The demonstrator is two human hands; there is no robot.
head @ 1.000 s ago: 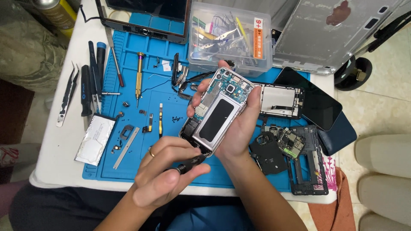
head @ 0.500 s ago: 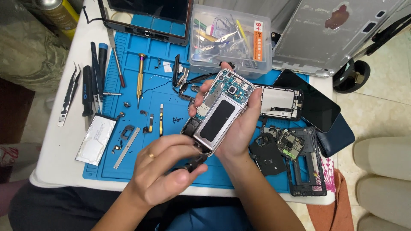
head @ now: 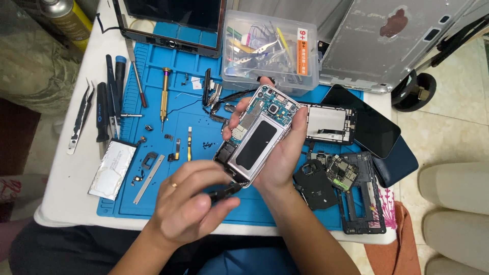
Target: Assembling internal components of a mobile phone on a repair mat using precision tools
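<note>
While cradled in the right hand [head: 279, 165], sits tilted just above the blue mat [head: 168, 127], lifted clear of it. Talking about the opened phone [head: 257, 137] here: back cover off, circuit board and camera exposed at the top end, dark rectangle down the middle.

Gripped by the long edges only, fingertips wrapped over the left edge, thumb along the right, palm under the lower half. Nothing pressing on the board itself.

Left hand [head: 186, 206] closed around a slim dark tool [head: 224, 192], pinched pen-style, tip right at the phone's bottom corner. Can't tell whether actually touching or just beside it.

Handling-wise, judging by looks: light, thin, fairly stiff thanks to the metal frame, but fragile everywhere inside. Probably glass on the underside too, so slippery against the palm. Best held exactly like that, by the frame rails, never by the board, the camera or any loose ribbon. Easy on the squeeze as well, and easy with the tool near the corner.

Lots of clutter nearby: clear parts box [head: 270, 51] just behind, a stripped frame [head: 328, 122] beside the thumb, tweezers [head: 80, 119] and screwdrivers [head: 164, 94] off to the left.
</note>
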